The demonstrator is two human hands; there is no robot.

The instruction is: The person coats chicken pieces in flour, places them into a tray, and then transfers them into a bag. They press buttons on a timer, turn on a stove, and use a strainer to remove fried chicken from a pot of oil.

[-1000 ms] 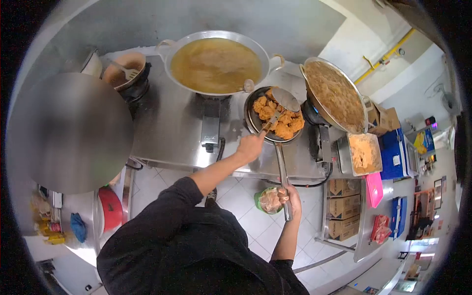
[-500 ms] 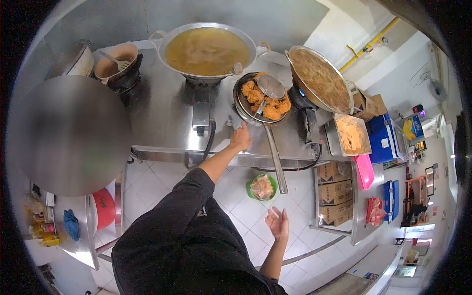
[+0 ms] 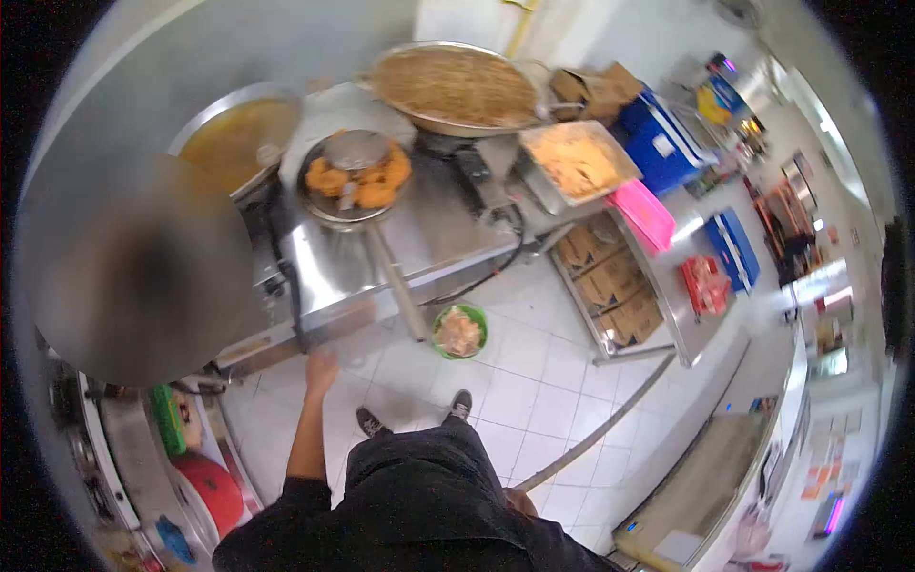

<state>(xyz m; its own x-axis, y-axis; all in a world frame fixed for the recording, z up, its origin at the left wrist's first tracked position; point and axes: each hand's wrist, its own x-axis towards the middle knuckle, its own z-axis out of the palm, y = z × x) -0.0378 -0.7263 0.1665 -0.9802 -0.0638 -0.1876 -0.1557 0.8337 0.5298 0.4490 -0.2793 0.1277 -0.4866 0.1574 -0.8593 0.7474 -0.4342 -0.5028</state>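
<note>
My left hand (image 3: 322, 370) hangs in front of the steel counter's edge, smeared by motion, so its fingers do not show clearly. My right hand (image 3: 521, 502) is down by my hip, partly covered by my dark clothing. On the counter sits a long-handled pan (image 3: 348, 221) holding fried chicken (image 3: 389, 181), with a round wire skimmer (image 3: 356, 150) lying on top. Neither hand touches the pan. Below its handle, a green tub (image 3: 482, 334) stands on the tiled floor with pale, raw-looking meat (image 3: 459, 334) in it.
A wide wok (image 3: 453, 86) of bubbling oil stands at the back, another wok (image 3: 238, 143) to the left. A steel tray (image 3: 548, 194) of orange-coated food, a pink container (image 3: 643, 217) and a blue cooler (image 3: 660, 133) are on the right. A blurred person (image 3: 143, 276) is at left.
My view has swung right. The left hand has left the counter edge near the pan and dropped lower and leftward. The right hand, earlier raised with fingers apart, is now down by my side.
</note>
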